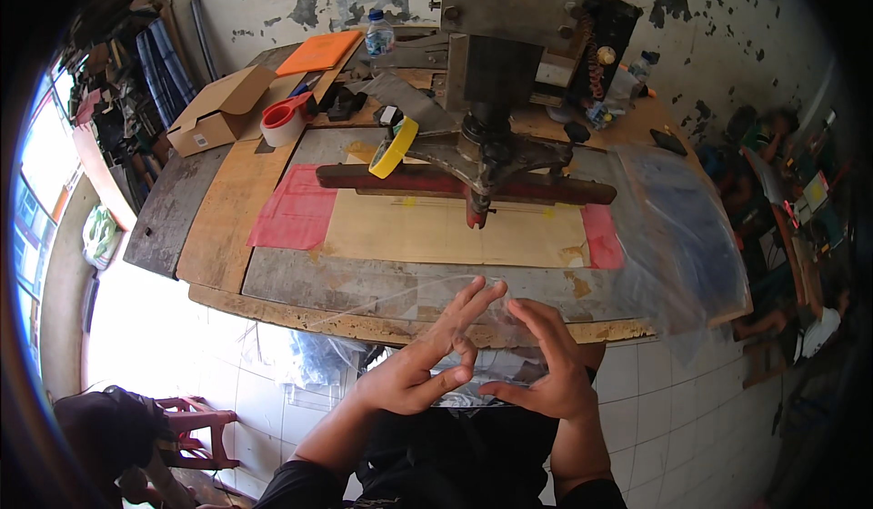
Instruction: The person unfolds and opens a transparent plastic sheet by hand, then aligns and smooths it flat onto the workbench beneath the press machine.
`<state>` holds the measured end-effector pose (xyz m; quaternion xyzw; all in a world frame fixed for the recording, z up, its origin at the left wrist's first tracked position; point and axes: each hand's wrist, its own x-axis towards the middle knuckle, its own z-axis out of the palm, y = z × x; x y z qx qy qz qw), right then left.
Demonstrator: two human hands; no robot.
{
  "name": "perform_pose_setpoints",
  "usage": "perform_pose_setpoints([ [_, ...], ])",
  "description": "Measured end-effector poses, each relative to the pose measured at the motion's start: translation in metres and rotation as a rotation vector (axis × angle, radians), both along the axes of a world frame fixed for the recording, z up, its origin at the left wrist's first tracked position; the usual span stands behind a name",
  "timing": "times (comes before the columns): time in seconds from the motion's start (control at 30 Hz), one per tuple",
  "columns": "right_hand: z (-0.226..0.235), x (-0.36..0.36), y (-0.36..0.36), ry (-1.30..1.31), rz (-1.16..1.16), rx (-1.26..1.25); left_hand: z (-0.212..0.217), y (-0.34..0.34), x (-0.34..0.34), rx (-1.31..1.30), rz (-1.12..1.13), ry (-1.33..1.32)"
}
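Note:
A thin, clear plastic sheet (pixel 502 364) is between my hands at the near edge of the table, its curved edge reaching out to the left. My left hand (pixel 420 362) has its thumb and forefinger bent together on the sheet, the other fingers stretched forward. Curved around the sheet's right side is my right hand (pixel 556 373), thumb low and fingers high. The see-through film makes its exact outline hard to follow. Beyond my hands, a cream board (pixel 455 236) with pink ends (pixel 293 209) lies under the bar (pixel 546 185) of a press.
The press column (pixel 496 73) stands over the table, a yellow tape roll (pixel 393 148) hanging on its bar. Clear plastic sheets (pixel 677 227) overhang the right edge. A cardboard box (pixel 221 109), red tape dispenser (pixel 285 118) and bottle (pixel 379 36) stand left. A red stool (pixel 205 432) is on the floor.

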<state>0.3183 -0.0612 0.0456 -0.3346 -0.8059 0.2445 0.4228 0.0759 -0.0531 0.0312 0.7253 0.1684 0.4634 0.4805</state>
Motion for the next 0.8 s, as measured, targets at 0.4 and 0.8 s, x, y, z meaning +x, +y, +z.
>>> perform_pose_setpoints([
  [0.4, 0.026, 0.007, 0.019, -0.213, 0.089, 0.217, 0.028, -0.006, 0.007, 0.342, 0.315, 0.316],
  [0.8, 0.027, 0.003, 0.021, -0.029, 0.17, 0.184, 0.018, -0.014, 0.019, 0.231, 0.439, 0.2],
])
